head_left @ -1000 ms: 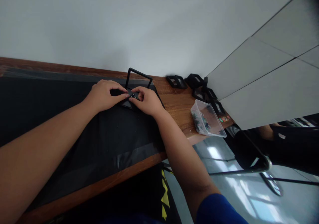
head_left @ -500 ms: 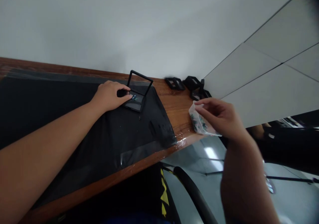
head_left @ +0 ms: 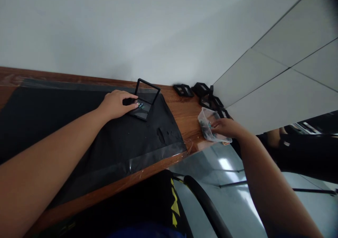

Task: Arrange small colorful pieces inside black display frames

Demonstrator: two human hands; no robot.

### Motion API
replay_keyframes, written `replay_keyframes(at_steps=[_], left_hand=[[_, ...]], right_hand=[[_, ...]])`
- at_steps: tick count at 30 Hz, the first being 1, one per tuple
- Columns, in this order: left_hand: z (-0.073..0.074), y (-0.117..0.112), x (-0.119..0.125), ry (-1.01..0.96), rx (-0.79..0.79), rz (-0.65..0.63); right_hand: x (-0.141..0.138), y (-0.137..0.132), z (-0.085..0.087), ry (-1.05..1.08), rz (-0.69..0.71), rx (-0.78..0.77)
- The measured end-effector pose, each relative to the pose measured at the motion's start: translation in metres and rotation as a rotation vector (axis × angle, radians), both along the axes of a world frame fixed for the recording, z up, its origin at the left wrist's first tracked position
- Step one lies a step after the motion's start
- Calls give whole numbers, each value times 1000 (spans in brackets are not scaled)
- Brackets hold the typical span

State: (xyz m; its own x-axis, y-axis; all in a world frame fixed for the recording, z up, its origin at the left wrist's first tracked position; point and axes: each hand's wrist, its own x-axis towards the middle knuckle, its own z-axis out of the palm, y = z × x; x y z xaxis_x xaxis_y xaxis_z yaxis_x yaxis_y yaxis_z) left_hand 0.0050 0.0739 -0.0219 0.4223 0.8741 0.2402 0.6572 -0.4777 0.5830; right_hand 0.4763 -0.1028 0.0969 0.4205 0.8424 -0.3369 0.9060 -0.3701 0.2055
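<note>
Right hand sits in clear tub, grip unclear; black frames crowd just behind.

A: What differs from a second ago?
B: The right hand is no longer pinching at the open black case; it is across at the clear tub.
A: And the tub?
B: Tipped up in that hand half a second ago, it now sits flat on the table, with the fingertips dipped inside.
</note>
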Motion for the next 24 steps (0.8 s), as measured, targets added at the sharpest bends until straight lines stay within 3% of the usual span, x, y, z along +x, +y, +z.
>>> replay_keyframes(at_steps=[12,17,24], left_hand=[[0,0,0,-67,-12,16],[-1,1,0,-97,-4,31],[0,-1,1,-109,0,52]], right_hand=[[-38,-4,-2,-167,76,-89],[-39,-4,-4,-192,109,-79],[-31,-5,20,-273,52,13]])
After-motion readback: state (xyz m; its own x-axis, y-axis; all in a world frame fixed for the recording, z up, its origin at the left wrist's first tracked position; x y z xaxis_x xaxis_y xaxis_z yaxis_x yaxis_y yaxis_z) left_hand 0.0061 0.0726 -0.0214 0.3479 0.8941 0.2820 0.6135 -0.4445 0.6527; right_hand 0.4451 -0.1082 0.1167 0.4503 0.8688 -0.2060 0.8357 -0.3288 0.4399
